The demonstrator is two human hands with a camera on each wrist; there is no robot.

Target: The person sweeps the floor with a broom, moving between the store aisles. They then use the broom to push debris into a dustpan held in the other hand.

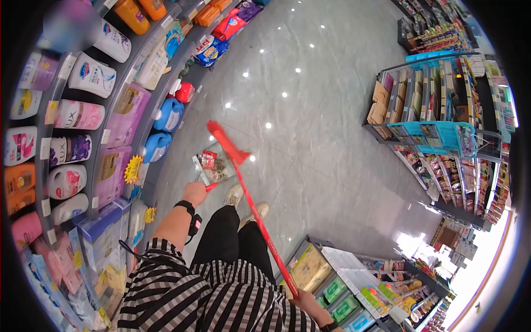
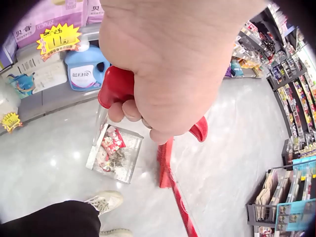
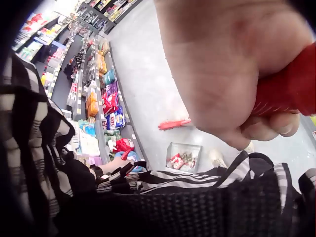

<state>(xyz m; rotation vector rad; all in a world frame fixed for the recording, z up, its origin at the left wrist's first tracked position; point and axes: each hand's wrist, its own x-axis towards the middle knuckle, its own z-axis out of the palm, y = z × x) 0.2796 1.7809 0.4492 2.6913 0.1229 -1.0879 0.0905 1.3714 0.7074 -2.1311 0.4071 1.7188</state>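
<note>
My left hand point(image 1: 194, 193) grips the red handle point(image 2: 117, 86) of a long-handled dustpan point(image 2: 133, 149). The pan is on the floor in front of my shoes, and red and white wrappers point(image 2: 113, 140) and grey debris lie inside it. Low at the front of my body, my right hand point(image 1: 306, 304) holds the upper end of a red broom point(image 1: 257, 216). Its stick slants up and forward across the head view to the red broom head point(image 1: 228, 145), which is just beyond the dustpan, apart from the litter. Part of the dustpan's shaft is hidden behind the left hand in the left wrist view.
Shelves of body wash bottles point(image 1: 91, 74) and blue detergent jugs point(image 1: 157, 146) run close along the left. A blue-edged display rack point(image 1: 431, 130) stands at the right. A low shelf with green packs point(image 1: 334, 289) is near my right arm. Glossy grey floor point(image 1: 315, 160) lies between.
</note>
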